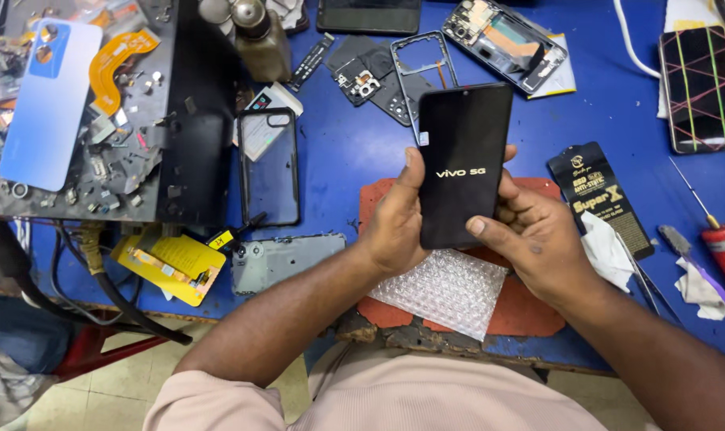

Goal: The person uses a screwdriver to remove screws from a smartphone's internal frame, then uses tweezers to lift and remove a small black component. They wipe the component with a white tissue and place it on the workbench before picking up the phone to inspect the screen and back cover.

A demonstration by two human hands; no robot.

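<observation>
A black smartphone [464, 160] stands upright above the bench, its dark screen lit with a white start-up logo. My left hand [394, 223] grips its left edge, thumb on the side. My right hand [534, 235] holds the lower right edge, with the thumb resting on the screen's bottom corner. Below the hands lie a sheet of bubble wrap [446, 291] and a worn red mat [538, 307] on the blue bench [346, 144].
An opened phone body [506, 44], a bare phone frame [426, 64], an empty clear case [269, 168], a blue back cover [49, 100], a cracked-screen phone [700, 88], a red-handled screwdriver [721, 239], tweezers [645, 279], tissues [606, 247], a bottle [258, 36] and a yellow packet [171, 267] surround the hands.
</observation>
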